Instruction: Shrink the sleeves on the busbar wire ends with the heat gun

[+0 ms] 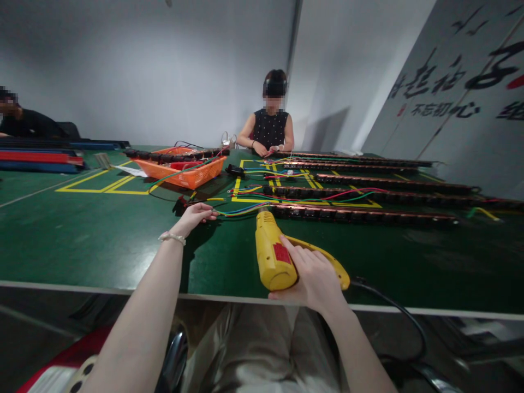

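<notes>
My right hand [313,273] is wrapped around a yellow heat gun [272,256] with a red label. The gun's nozzle points away from me, at the left end of a long black strip with a copper-coloured edge [360,214]. From that end run several coloured wires [241,210], blue, green and yellow among them. My left hand [196,215] pinches these wires near their left ends. Just beyond its fingers lies a small black connector [180,204] with red on it. Whether the nozzle touches the wires I cannot tell.
Several similar strips [393,187] lie behind on the green table [102,234]. An orange basket [192,177] with parts stands at the back left. A co-worker [272,125] sits opposite, another person [33,123] at far left. The gun's black cord [393,300] hangs over the front edge.
</notes>
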### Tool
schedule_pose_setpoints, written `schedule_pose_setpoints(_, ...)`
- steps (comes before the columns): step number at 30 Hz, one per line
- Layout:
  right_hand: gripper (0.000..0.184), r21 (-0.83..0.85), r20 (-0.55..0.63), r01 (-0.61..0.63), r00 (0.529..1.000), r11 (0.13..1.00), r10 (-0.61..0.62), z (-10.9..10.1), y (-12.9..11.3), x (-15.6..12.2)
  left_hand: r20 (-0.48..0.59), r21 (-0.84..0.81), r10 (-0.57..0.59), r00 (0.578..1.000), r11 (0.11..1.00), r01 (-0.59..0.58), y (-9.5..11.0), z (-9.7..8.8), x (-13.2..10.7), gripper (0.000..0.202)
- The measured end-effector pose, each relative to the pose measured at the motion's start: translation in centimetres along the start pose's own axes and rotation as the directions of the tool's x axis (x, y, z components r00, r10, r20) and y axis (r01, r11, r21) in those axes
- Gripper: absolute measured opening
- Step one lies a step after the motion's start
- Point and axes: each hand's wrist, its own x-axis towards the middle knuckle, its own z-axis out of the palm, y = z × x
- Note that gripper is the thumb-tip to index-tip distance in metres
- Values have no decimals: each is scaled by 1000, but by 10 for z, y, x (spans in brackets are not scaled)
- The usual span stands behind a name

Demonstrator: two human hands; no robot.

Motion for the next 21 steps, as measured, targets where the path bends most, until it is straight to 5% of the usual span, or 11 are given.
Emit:
schedule_pose_setpoints(7, 116, -51, -27, -6, 1000, 999, 5, 0, -1, 0, -7, 101, -26, 1000, 995, 26, 10, 5, -4, 20)
schedule_pose_setpoints(10, 114, -54, -36, -2, 999, 999, 0, 0, -1, 0, 5, 269, 10, 1000, 963, -11, 10, 12, -3, 14)
schedule_pose_setpoints(15, 112, -56, -60, 2, 998, 998, -5, 1, -1, -2, 55, 676, 141, 988, 723, -141, 6, 25, -2, 20)
schedule_pose_setpoints(21, 112, -59, -59, -6, 998, 998, 2, 0, -2, -3, 48, 808, 112, 993, 580, -104, 14, 32, -6, 25)
